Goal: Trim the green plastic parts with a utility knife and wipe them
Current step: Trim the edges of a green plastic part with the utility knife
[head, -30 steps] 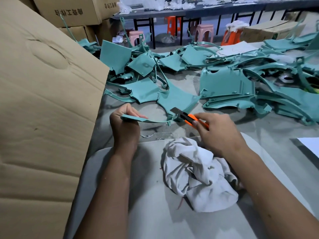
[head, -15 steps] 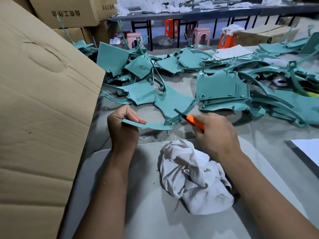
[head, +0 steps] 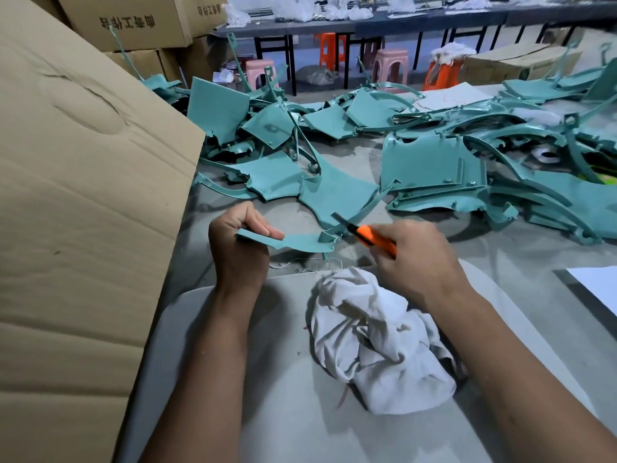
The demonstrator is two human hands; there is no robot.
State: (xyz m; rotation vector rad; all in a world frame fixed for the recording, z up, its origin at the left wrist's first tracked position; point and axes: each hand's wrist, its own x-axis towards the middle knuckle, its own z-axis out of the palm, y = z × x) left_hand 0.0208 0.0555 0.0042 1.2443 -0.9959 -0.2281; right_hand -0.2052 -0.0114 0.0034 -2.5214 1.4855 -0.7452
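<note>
We see a curved green plastic part [head: 302, 241] held above the near half of the grey surface [head: 521, 262], its long strip running leftward into the left hand [head: 238, 243]. That hand's fingers are curled round the strip, with the thumb [head: 267, 232] laid along its top. At the part's right end, where small ribs stand up, the dark tip of an orange utility knife [head: 370, 238] meets the plastic. The right hand [head: 420, 259] is closed round the knife handle, so that only the front of the handle and the blade carrier show. Just nearer than both hands, a crumpled white cloth [head: 377, 342] lies on a pale mat [head: 260, 412] at the near edge of the surface. A thin curl of trimmed shaving [head: 293, 264] lies on the surface beneath the part.

Farther back, a loose pile of green parts [head: 427, 168] spreads across the middle and far side of the surface, flat panels and curved strips overlapping one another. A white sheet [head: 597, 289] lies at the right edge. Along the left edge a large cardboard flap [head: 83, 212] leans up, and we cannot tell what lies behind it. Closed cardboard boxes [head: 133, 21] are stacked at the far left corner; their contents are hidden. Beyond the surface stand pink and orange stools [head: 389, 65] under a long dark table [head: 400, 23].
</note>
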